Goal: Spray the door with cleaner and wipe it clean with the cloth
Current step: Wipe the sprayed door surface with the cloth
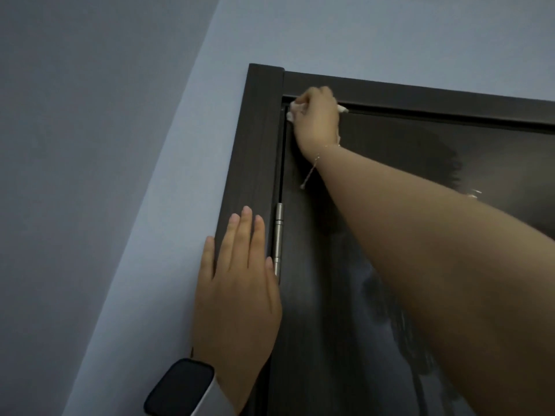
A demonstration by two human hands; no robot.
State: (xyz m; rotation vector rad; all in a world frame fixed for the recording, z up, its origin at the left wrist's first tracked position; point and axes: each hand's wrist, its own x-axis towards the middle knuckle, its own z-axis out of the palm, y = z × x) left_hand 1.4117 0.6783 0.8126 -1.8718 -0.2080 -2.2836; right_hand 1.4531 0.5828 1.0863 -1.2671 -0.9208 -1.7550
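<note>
Nearest, the left hand [237, 292] lies flat with fingers spread, grasping nothing, pressed on the door frame [255, 163] beside the hinge [278, 240]. Farther up, the right hand [318, 121] is clenched around a white cloth [292, 111], pushing it against the door [420, 175] at its top left corner.

Views: one, head-worn, wide-angle; no second view, so nothing shared. Position: close before the door [390, 175], at its hinge side. Facing: tilted upward toward the top left corner of the frame [264, 85]; wall [120, 145] fills the left half, door the right. Nearness: close; both forearms enter from the lower edge, left hand [240, 295] low and near the lens, right hand [318, 121] farther up at the corner. Edges bend slightly from lens distortion.
</note>
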